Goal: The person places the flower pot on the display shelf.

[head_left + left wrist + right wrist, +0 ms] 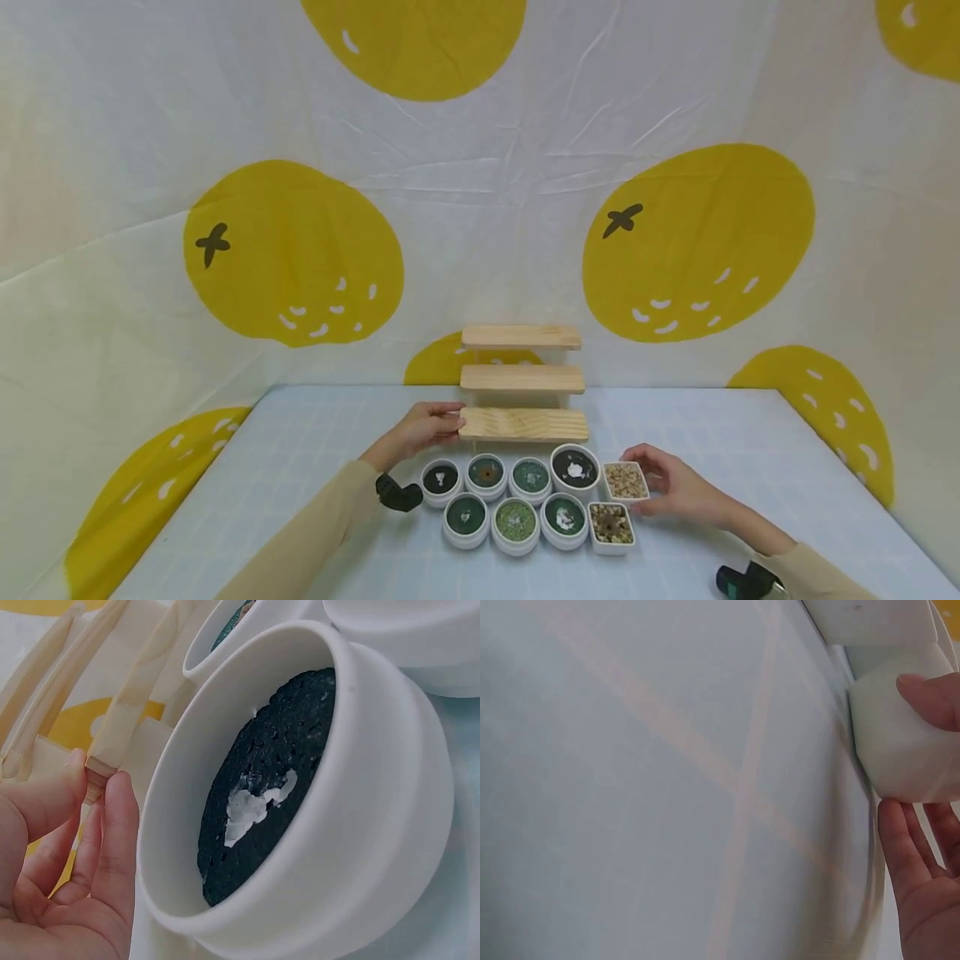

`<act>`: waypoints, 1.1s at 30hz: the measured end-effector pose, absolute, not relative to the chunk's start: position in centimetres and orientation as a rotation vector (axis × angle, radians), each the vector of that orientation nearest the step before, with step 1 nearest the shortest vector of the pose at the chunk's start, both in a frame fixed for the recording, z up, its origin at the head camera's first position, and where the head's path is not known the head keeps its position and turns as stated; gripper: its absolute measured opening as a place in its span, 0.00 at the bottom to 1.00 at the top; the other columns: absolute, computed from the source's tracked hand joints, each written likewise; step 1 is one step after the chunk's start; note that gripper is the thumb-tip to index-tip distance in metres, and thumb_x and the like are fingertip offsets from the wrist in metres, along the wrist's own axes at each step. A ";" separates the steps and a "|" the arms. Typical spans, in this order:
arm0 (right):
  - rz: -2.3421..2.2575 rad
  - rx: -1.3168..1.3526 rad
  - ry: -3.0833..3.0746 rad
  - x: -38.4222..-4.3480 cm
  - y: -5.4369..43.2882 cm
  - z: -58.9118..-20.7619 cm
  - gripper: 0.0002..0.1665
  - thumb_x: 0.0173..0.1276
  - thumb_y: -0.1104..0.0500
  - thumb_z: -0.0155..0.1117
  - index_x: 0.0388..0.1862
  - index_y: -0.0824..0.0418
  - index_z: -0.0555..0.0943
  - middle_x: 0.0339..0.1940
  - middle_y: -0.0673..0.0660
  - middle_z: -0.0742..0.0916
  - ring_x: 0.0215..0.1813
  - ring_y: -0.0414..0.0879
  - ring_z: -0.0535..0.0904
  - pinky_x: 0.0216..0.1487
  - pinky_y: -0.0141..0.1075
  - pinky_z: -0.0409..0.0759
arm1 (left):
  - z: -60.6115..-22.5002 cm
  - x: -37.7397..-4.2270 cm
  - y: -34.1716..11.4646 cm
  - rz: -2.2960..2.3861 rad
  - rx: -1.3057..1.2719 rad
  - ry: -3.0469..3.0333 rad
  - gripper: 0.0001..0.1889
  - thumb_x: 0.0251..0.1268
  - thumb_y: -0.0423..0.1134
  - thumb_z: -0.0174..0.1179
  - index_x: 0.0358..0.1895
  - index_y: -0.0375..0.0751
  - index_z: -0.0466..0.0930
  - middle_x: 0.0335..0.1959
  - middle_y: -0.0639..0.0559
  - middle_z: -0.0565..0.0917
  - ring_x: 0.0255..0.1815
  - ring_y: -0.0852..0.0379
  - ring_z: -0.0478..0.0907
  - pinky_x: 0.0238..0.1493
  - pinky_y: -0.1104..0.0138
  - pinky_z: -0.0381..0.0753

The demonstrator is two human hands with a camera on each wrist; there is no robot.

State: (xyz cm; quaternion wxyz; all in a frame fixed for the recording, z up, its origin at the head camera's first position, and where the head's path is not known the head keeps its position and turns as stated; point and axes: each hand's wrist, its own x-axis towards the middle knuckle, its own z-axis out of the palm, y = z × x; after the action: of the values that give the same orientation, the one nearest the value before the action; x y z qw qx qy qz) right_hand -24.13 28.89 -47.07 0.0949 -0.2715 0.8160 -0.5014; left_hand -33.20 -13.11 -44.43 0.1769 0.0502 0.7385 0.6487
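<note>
My left hand (422, 428) reaches to the left end of a three-tier wooden display stand (525, 424). In the left wrist view the thumb and fingers of that hand (64, 881) pinch the board's end (112, 746). At the right, my right hand (688, 493) grips a white square pot (625, 482) topped with tan gravel, thumb and fingers on two sides. The right wrist view shows the thumb against the white pot (900, 754) and fingertips of this hand (926, 900) at its far side. A second square pot (612, 527) with mixed pebbles stands just in front.
Several round white pots with dark or green fill, such as a green-topped one (515, 521) and a larger black-filled one (574, 469), crowd in two rows before the stand. A pale blue cloth (225, 517) covers the table; a fruit-print curtain (487, 250) hangs behind.
</note>
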 end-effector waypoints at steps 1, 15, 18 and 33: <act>-1.480 -0.814 2.436 -24.2 28.8 -47.0 0.37 0.52 0.63 0.74 0.58 0.71 0.68 0.51 0.61 0.79 0.52 0.28 0.75 0.52 0.23 0.78 | -44.4 -33.2 -13.2 1.841 0.143 2.085 0.25 0.65 0.30 0.59 0.65 0.26 0.68 0.42 0.48 0.84 0.32 0.64 0.80 0.42 0.67 0.86; -1.442 -0.793 2.493 -24.6 29.0 -46.2 0.36 0.52 0.63 0.74 0.58 0.70 0.69 0.52 0.62 0.79 0.51 0.28 0.74 0.50 0.24 0.79 | -44.3 -33.6 -13.3 1.825 0.147 2.102 0.25 0.63 0.29 0.59 0.63 0.25 0.69 0.33 0.51 0.82 0.30 0.62 0.79 0.39 0.68 0.87; -1.451 -0.799 2.503 -24.5 29.2 -45.8 0.35 0.53 0.63 0.74 0.57 0.70 0.69 0.52 0.62 0.79 0.50 0.29 0.75 0.50 0.25 0.79 | -44.3 -33.6 -13.1 1.822 0.159 2.107 0.24 0.63 0.28 0.59 0.63 0.25 0.70 0.32 0.52 0.81 0.29 0.62 0.79 0.38 0.68 0.87; -1.408 -0.749 2.608 -25.4 28.9 -43.7 0.33 0.56 0.63 0.72 0.58 0.69 0.69 0.54 0.65 0.77 0.49 0.30 0.74 0.49 0.25 0.81 | -44.2 -33.3 -13.1 1.861 0.164 2.081 0.25 0.64 0.28 0.58 0.64 0.26 0.68 0.35 0.52 0.82 0.29 0.64 0.80 0.35 0.71 0.86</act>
State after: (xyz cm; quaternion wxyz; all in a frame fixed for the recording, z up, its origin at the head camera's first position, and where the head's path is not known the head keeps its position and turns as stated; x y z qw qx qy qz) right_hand -25.39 28.89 -43.72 0.0425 -0.2447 0.8523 -0.4602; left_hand -33.27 -13.13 -44.25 0.1718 0.0577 0.7332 0.6555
